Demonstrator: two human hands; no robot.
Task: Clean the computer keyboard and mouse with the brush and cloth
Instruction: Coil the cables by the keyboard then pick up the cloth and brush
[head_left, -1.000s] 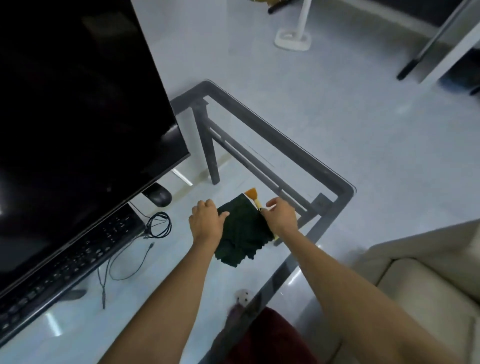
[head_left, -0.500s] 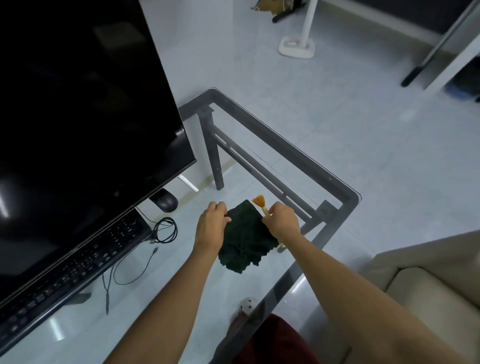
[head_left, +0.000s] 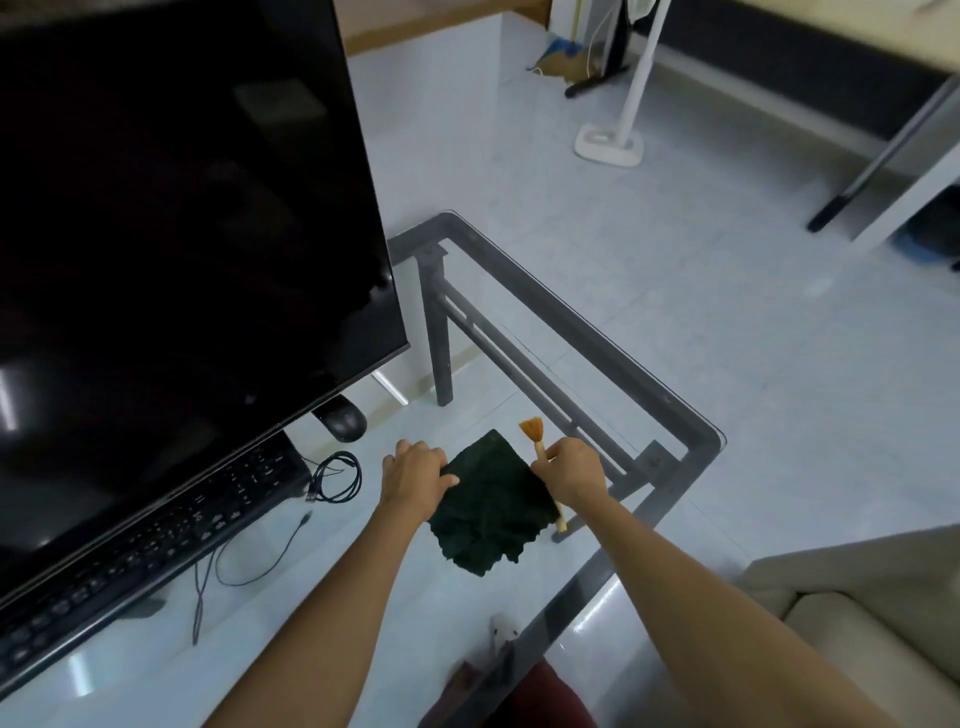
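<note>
A dark cloth (head_left: 491, 512) on the glass bench (head_left: 670, 410) is pinched by the left hand (head_left: 415, 475); the right hand (head_left: 571, 473) is clamped on the brush (head_left: 537, 441), seemingly for pickup. The keyboard (head_left: 156, 535) and mouse (head_left: 340, 420) lie untouched leftward.

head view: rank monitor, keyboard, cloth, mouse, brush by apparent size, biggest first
1. monitor, but nearest the camera, so inflated
2. keyboard, partly under the monitor
3. cloth
4. mouse and brush: too close to rank; both partly hidden, the brush by the right hand
</note>
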